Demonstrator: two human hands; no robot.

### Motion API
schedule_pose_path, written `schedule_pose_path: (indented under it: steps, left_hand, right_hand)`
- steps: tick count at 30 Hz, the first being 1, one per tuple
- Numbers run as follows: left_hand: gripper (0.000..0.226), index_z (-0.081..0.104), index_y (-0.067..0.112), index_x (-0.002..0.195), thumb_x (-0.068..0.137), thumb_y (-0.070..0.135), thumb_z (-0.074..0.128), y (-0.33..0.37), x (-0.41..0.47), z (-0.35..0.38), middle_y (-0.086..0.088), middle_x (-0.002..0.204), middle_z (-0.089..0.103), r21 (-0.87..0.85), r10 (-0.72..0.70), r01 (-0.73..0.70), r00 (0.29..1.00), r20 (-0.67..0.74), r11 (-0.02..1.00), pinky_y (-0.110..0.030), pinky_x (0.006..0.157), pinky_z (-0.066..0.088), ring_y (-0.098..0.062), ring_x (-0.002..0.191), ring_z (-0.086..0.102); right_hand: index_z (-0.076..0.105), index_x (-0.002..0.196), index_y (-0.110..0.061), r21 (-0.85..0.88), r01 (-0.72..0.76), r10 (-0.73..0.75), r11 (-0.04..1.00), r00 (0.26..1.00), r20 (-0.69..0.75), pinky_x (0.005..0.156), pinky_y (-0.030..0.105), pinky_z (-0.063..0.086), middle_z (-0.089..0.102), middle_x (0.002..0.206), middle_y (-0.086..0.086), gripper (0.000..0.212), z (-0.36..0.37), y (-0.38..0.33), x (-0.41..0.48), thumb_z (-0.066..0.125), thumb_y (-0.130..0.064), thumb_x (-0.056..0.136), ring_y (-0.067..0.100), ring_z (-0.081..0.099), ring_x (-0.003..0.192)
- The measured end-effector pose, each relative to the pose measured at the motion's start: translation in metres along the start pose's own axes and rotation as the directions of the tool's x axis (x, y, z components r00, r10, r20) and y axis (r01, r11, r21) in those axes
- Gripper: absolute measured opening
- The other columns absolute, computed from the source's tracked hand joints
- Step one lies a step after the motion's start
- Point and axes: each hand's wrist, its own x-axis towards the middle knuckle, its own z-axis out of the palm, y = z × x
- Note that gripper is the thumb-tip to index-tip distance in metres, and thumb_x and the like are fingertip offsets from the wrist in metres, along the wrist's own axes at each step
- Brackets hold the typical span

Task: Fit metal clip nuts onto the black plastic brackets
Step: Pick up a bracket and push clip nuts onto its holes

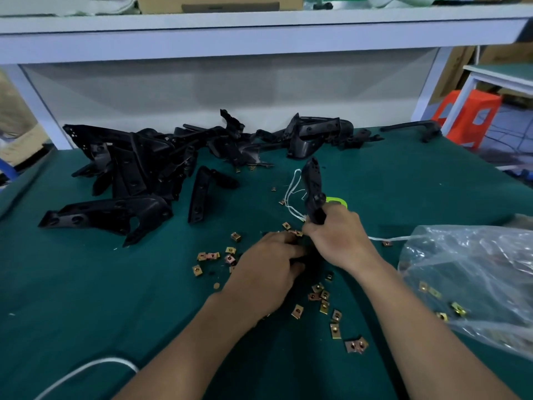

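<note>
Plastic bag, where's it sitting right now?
Head view: the plastic bag lies at the right edge of the table, right of the right hand. A few clip nuts are inside it.

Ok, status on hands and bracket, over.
Right hand grips bracket, upright. Left hand holds its lower end; nut fit hidden. Loose clip nuts scattered on mat around both hands.

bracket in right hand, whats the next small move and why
Probably press a nut onto the lower end of the bracket with the left hand: the right hand grips the bracket upright, the left curls at its base among loose nuts. Whether it holds one is hidden.
</note>
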Motion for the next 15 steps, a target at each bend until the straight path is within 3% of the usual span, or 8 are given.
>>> schedule_pose_path:
  steps: [3, 7, 9, 13, 15]
  left_hand:
    - [0.023, 0.075, 0.031, 0.116, 0.095, 0.032, 0.067, -0.002, -0.001, -0.002, 0.005, 0.110, 0.064, 0.024, -0.023, 0.024, 0.999, -0.023, 0.999, -0.032, 0.088, 0.045, -0.015, 0.108, 0.055]
    - [0.020, 0.075, 0.025, 0.108, 0.101, 0.031, 0.058, 0.001, -0.006, 0.002, 0.005, 0.103, 0.063, -0.010, -0.046, 0.045, 0.996, -0.083, 0.999, -0.033, 0.085, 0.046, -0.014, 0.099, 0.057]
    - [0.021, 0.075, 0.021, 0.095, 0.101, 0.027, 0.056, 0.004, -0.008, 0.002, 0.005, 0.093, 0.065, -0.071, -0.091, 0.082, 0.986, -0.138, 0.994, -0.036, 0.080, 0.048, -0.015, 0.088, 0.060]
    - [0.030, 0.065, 0.018, 0.064, 0.088, 0.037, 0.062, -0.001, -0.007, -0.007, 0.004, 0.053, 0.060, -0.176, -0.349, 0.307, 0.881, -0.318, 0.935, -0.034, 0.054, 0.050, -0.015, 0.052, 0.057]
    - [0.030, 0.067, 0.021, 0.061, 0.083, 0.041, 0.060, -0.007, -0.008, -0.013, 0.011, 0.051, 0.064, -0.318, -0.478, 0.383, 0.818, -0.320, 0.867, -0.029, 0.049, 0.052, -0.008, 0.049, 0.061]
  right_hand:
    - [0.061, 0.079, -0.019, 0.084, -0.034, 0.035, 0.996, 0.999, -0.005, 0.049, 0.027, 0.038, 0.065, 0.082, 0.004, 0.006, -0.002, 0.001, 0.000, 0.062, -0.024, 0.082, 0.018, 0.058, 0.071]
    - [0.061, 0.079, -0.016, 0.091, -0.035, 0.034, 0.995, 0.999, 0.004, 0.048, 0.024, 0.040, 0.065, 0.080, 0.006, 0.007, -0.002, 0.003, 0.001, 0.062, -0.022, 0.083, 0.019, 0.058, 0.070]
    - [0.056, 0.073, -0.018, 0.060, -0.005, 0.006, 0.998, 1.000, -0.016, 0.042, 0.017, 0.035, 0.061, 0.077, 0.005, 0.014, 0.001, 0.004, 0.002, 0.063, -0.022, 0.084, 0.017, 0.054, 0.065]
    - [0.052, 0.063, -0.023, 0.038, 0.102, -0.099, 0.994, 0.993, -0.064, 0.044, 0.015, 0.038, 0.053, 0.063, -0.005, 0.024, 0.009, 0.002, -0.001, 0.066, -0.019, 0.082, 0.008, 0.051, 0.054]
    - [0.050, 0.060, -0.023, 0.051, 0.136, -0.133, 0.989, 0.989, -0.063, 0.042, 0.016, 0.036, 0.052, 0.054, -0.004, 0.026, 0.014, 0.003, -0.004, 0.064, -0.017, 0.081, 0.003, 0.053, 0.054]
